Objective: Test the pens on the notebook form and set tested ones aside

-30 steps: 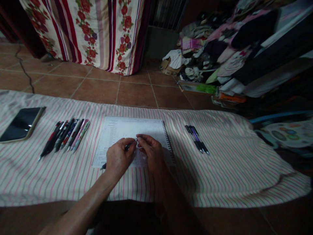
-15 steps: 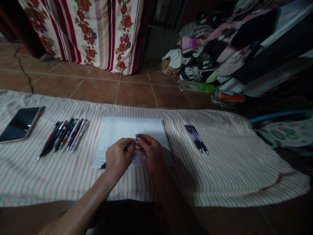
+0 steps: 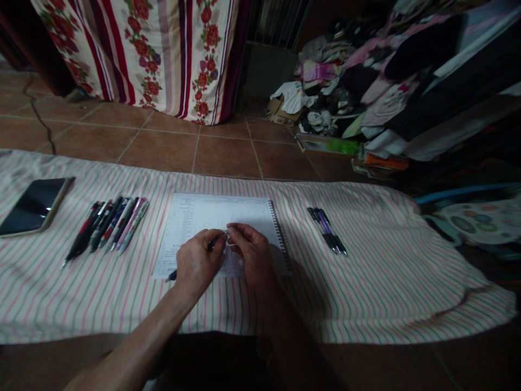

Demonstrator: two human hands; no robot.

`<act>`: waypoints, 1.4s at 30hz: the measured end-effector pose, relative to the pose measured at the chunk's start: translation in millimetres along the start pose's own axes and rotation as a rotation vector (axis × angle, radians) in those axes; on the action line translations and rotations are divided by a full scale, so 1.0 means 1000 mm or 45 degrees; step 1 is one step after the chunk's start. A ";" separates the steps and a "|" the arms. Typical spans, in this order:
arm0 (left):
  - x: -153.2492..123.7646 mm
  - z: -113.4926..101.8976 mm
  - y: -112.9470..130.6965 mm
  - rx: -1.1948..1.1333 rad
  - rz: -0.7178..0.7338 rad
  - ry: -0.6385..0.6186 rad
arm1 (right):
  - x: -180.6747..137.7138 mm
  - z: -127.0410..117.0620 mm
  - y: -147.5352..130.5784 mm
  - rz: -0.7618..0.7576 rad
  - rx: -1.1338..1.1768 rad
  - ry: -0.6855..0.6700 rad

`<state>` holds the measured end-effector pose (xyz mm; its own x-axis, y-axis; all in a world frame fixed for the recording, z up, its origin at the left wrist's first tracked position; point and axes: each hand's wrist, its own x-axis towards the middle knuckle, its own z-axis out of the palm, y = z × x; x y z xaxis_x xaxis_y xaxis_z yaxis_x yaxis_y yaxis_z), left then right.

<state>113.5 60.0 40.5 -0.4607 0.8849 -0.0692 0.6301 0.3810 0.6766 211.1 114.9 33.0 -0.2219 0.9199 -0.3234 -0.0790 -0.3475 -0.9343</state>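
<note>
Over an open spiral notebook point(image 3: 232, 209), my two hands meet fingertip to fingertip. My left hand point(image 3: 199, 258) is closed on a black pen piece point(image 3: 212, 243), whose dark end shows between thumb and forefinger. The fingers of my right hand point(image 3: 252, 250) are pinched at the left fingertips, around a tiny pale thing too small to name. Another dark pen part with a pale tip point(image 3: 171, 276) pokes out beside my left wrist at the notebook's lower left corner; my wrist hides the rest.
Several pens point(image 3: 118, 224) lie in a row to the left, beside a phone point(image 3: 35, 206). On the right rest a few black and purple pens point(image 3: 326, 231). A striped cloth point(image 3: 386, 271) covers the surface. Beyond are a floral curtain point(image 3: 171, 54) and piled clothes point(image 3: 358, 81).
Hardly anything differs. Both hands keep the same place, with only a slight shift of the fingertips around the small piece.
</note>
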 end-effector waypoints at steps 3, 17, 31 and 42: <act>0.000 0.000 0.001 0.014 -0.017 -0.009 | 0.000 0.000 0.000 -0.004 -0.003 0.008; -0.001 -0.001 0.000 0.042 -0.034 -0.023 | 0.003 -0.003 -0.001 -0.017 0.016 0.037; 0.000 -0.004 0.001 0.094 -0.074 -0.013 | 0.017 -0.018 -0.004 -0.065 0.123 0.115; 0.002 -0.006 -0.001 0.143 -0.097 -0.079 | 0.040 -0.048 -0.002 -0.343 -0.306 0.176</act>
<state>107.7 59.8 43.9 -0.4723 0.8659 -0.1649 0.6624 0.4721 0.5817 249.0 161.6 14.7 -0.0899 0.9939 -0.0633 0.1174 -0.0525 -0.9917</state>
